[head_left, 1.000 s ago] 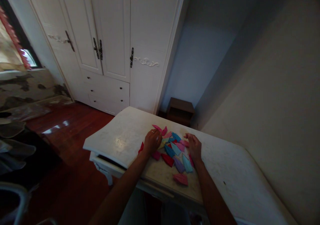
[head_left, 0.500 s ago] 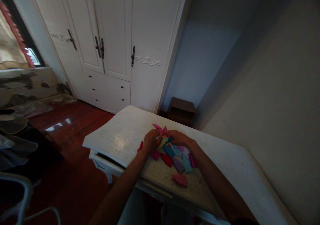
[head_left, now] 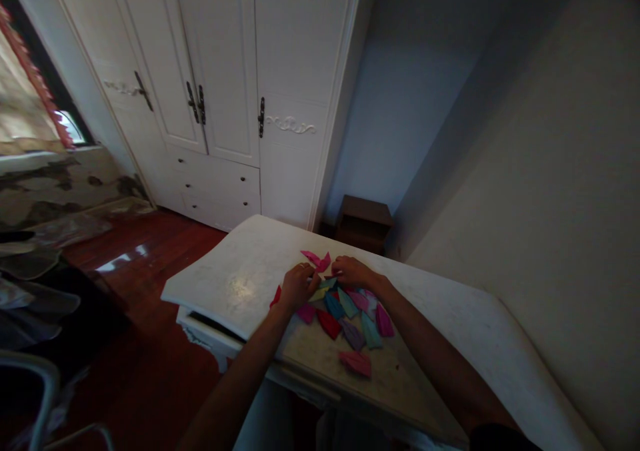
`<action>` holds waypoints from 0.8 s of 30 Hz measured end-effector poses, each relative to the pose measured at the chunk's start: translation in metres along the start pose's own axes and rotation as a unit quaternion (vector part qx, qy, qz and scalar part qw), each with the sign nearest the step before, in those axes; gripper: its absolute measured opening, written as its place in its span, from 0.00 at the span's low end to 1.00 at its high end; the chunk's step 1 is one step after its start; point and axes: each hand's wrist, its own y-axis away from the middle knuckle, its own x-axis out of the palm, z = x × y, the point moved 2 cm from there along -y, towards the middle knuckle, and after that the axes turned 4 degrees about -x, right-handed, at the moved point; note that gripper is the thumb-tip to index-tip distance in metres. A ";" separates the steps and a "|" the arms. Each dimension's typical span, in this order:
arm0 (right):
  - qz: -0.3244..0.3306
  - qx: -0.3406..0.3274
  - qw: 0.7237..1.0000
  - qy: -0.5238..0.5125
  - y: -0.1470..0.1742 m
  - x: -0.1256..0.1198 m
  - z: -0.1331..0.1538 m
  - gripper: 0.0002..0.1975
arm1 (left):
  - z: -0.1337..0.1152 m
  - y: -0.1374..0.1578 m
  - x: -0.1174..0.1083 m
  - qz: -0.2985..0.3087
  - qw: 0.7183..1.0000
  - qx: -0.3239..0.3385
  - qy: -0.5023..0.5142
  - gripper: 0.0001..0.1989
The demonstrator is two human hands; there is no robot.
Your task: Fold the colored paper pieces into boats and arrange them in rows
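Observation:
A cluster of small folded coloured pieces, paper or cloth I cannot tell, lies on the white table (head_left: 210, 271). My left hand (head_left: 299, 285) is at the cluster's left side, fingers curled inward beside a yellow piece (head_left: 319, 294). Opposite it, my right hand (head_left: 353, 272) has bent fingers over the far edge of the cluster, by a dark teal piece (head_left: 329, 283). What either hand pinches is hidden or too small to name. Just beyond both hands lies a bright pink bow-like piece (head_left: 320, 261). Nearer me are a red piece (head_left: 328, 324) and a separate coral-pink piece (head_left: 355, 363).
Behind the table stands a white wardrobe (head_left: 220, 91) with dark handles. A brown open-fronted cabinet (head_left: 365, 221) sits in the corner by the right wall (head_left: 540, 191). Dark cloth-covered things (head_left: 60, 297) and a white metal frame (head_left: 45, 377) are at the left.
The two hands have moved slightly apart from the bright pink bow-like piece, which now lies uncovered. A pale teal piece near the middle has shifted. The view has tilted a little.

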 end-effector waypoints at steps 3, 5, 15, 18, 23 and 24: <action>-0.044 0.015 0.999 -0.027 0.009 -0.011 -0.005 0.09 | 0.000 0.000 -0.001 0.003 1.000 -0.003 -0.001 0.13; -0.074 0.029 0.996 -0.039 0.022 -0.021 -0.011 0.10 | 0.000 0.000 -0.001 0.003 1.000 -0.004 -0.002 0.13; -0.190 0.246 0.922 -0.233 0.159 0.011 -0.045 0.22 | 0.002 0.000 0.000 0.010 1.000 0.002 -0.022 0.13; -0.176 0.276 0.918 -0.222 0.190 0.031 -0.043 0.22 | 0.003 0.000 0.001 0.011 1.000 0.002 -0.024 0.13; -0.200 0.258 0.912 -0.247 0.211 0.051 -0.028 0.22 | 0.001 0.001 0.003 0.024 0.999 0.040 -0.013 0.11; -0.209 0.247 0.912 -0.251 0.213 0.054 -0.024 0.21 | 0.000 0.001 0.004 0.037 0.998 0.058 -0.010 0.09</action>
